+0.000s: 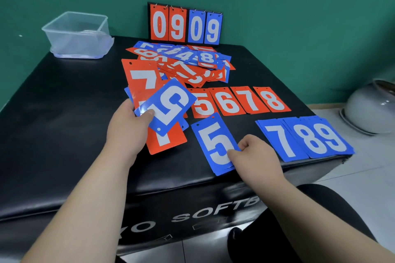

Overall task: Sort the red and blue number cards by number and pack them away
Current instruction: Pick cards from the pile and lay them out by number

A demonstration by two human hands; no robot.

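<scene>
At the far left the clear container (77, 34) stands on the black surface (64, 113), well apart from all the cards, so packing has not begun. The left hand (128, 121) grasps a fanned bundle, its fingers (149, 112) clamped on a blue card (168, 104) that lies upside down over red cards (143, 79). A loose fan like this could slide apart, and the inverted number is easy to misread. Behind it the unsorted heap (188, 62) spreads close to the red row (241, 100) and could spill into it. The right hand (254, 151) pinches the edge of the blue 5 pile (213, 143), which lies skewed on the surface. Farthest right, the blue 7, 8 and 9 piles (303, 139) overlap at the surface's front corner, where a brush of the right arm could push them onto the floor (363, 177).
</scene>
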